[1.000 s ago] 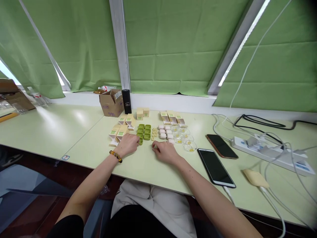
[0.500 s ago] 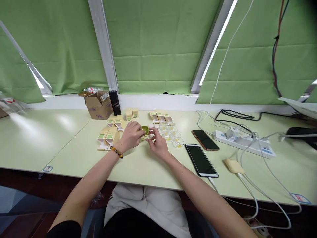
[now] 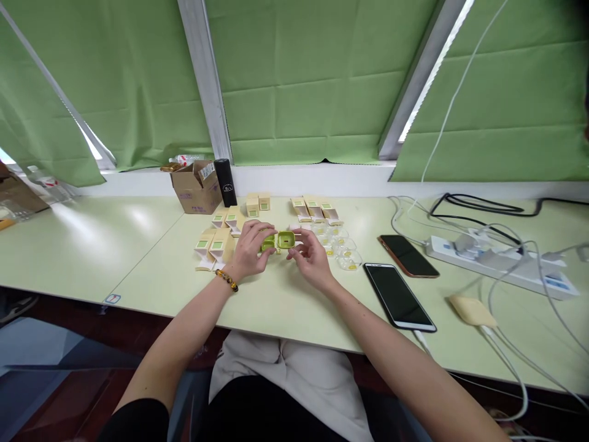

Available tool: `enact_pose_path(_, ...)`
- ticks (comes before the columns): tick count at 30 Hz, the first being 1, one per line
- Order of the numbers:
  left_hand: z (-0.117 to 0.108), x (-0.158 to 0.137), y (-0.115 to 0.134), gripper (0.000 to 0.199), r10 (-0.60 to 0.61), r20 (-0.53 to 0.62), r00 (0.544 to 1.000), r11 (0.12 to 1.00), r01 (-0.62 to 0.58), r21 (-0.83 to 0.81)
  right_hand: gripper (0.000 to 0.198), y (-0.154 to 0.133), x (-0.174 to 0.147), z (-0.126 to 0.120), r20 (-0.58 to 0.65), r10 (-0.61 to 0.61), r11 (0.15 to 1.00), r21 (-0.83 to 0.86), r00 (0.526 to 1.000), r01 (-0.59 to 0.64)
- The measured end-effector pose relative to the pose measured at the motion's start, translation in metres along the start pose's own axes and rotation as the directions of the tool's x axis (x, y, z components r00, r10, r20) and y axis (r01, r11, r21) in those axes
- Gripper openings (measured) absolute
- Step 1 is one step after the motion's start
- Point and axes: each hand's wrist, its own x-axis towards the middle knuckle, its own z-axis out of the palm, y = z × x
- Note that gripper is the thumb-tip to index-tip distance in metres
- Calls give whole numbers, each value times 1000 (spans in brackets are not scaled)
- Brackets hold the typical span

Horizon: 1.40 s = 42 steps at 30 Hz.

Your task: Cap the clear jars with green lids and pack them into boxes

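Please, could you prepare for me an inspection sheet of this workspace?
Surface: pale table, with a seam across its left part.
Work items: green container between the hands; cream boxes left and beyond; clear shells right.
Clutter: two phones, cardboard box, black cylinder.
Left hand: near the container's left side; contact unclear.
Right hand: holds the container's right side.
Cables: white cables around the power strip; coiled black cable beyond.
Surroundings: green blinds behind.
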Motion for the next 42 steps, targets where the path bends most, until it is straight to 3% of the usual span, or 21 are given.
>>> enact_pose_path(6, 6, 2, 2, 27, -17, -26, 1000, 996, 14, -90, 51, 2, 0, -1, 18, -3, 1000, 31, 1000, 3)
enact_pose_path(11, 14, 2, 6, 29, -228, -53, 972, 947, 208, -244, 61, 2, 0, 0, 33, -10, 1000, 16, 999, 10)
enact_pose_path(18, 19, 2, 7, 44, -476, -39, 879, 815, 425, -394, 53, -4, -1, 3, 36, 14, 1000, -4, 999, -13)
enact_pose_path(23, 19, 4, 10, 59, -528, 65, 846, 748, 500, -437, 48, -7, -1, 3, 39, -33, 981, -188, 999, 40)
enact_pose_path(30, 15, 7, 16, 69, -525, 193, 829, 670, 543, -507, 41, -9, -6, 2, 43, -114, 871, -477, 993, 121)
enact_pose_path(36, 19, 6, 13, 69, -515, 278, 811, 584, 570, -578, 41, -8, -4, 6, -27, -185, 963, -205, 982, 175)
enact_pose_path(42, 27, 1, 12, 64, -470, 423, 775, 379, 610, -696, 37, -4, -3, 8, -100, -140, 990, -2, 985, 141)
